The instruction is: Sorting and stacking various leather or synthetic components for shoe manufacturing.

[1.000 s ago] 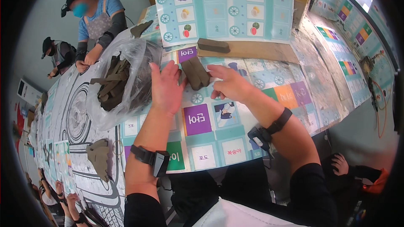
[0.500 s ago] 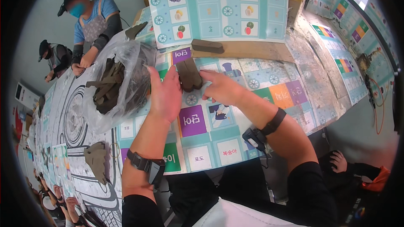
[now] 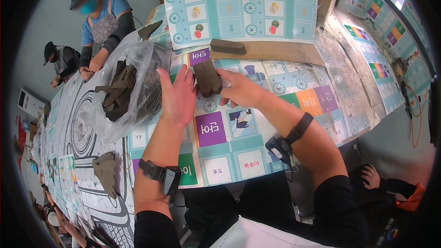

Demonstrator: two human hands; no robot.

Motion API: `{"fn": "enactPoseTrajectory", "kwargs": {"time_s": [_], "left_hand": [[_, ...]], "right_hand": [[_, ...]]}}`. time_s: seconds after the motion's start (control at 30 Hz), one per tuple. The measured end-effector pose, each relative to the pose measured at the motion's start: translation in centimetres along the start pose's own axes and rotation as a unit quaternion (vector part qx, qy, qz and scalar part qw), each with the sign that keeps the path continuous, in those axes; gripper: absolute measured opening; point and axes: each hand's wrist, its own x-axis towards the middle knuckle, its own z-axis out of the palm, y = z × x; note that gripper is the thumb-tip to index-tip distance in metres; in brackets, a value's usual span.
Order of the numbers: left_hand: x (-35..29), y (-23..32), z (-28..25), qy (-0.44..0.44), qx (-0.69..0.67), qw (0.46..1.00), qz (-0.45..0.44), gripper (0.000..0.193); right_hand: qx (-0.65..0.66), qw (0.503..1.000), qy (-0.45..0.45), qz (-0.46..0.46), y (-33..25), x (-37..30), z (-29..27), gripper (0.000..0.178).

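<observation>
Two neat stacks of narrow dark-brown, fabric-like pieces [image 3: 207, 78] lie side by side on the printed sheet in front of me. Their near ends taper. My left hand [image 3: 178, 96] is at their left side, palm inward, fingers stretched and thumb apart. At the right side, my right hand [image 3: 241, 89] has its fingers spread, with the index fingertip close to the top right edge. Whether either hand's fingertips press the stacks I cannot tell. Another small brown stack [image 3: 228, 47] sits beyond them, below the upright board.
To the left, a clear plastic bag [image 3: 154, 87] holds loose brown pieces [image 3: 120, 92]. More brown pieces [image 3: 106, 172] lie nearer on the left. A picture board [image 3: 239, 9] stands at the back. Two people [image 3: 103, 23] work at the far left; another person's hand [image 3: 370, 176] shows lower right.
The stacks look slightly shifted, with their near ends lying more evenly together. Both hands keep flanking them, having moved only a little.
</observation>
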Motion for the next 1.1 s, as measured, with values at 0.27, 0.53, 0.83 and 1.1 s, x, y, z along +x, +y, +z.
{"fn": "enactPoseTrajectory", "kwargs": {"time_s": [0.27,0.53,0.83,1.1], "left_hand": [[0.8,-1.3,-2.4,0.058,0.324,0.939,0.096,0.084],[-0.3,-0.6,-1.3,-0.015,0.643,0.745,0.178,0.067],[-0.3,-0.6,-1.0,0.003,0.637,0.756,0.152,0.062],[-0.3,-0.5,-1.0,-0.006,0.626,0.767,0.140,0.060]], "right_hand": [[-0.385,0.873,0.181,-0.240,2.9,0.5,0.7,0.063],[-0.366,0.902,0.139,-0.183,2.6,0.4,0.4,0.049],[-0.361,0.902,0.142,-0.192,2.9,0.5,0.3,0.044],[-0.361,0.900,0.148,-0.194,2.8,0.3,0.5,0.045]]}}
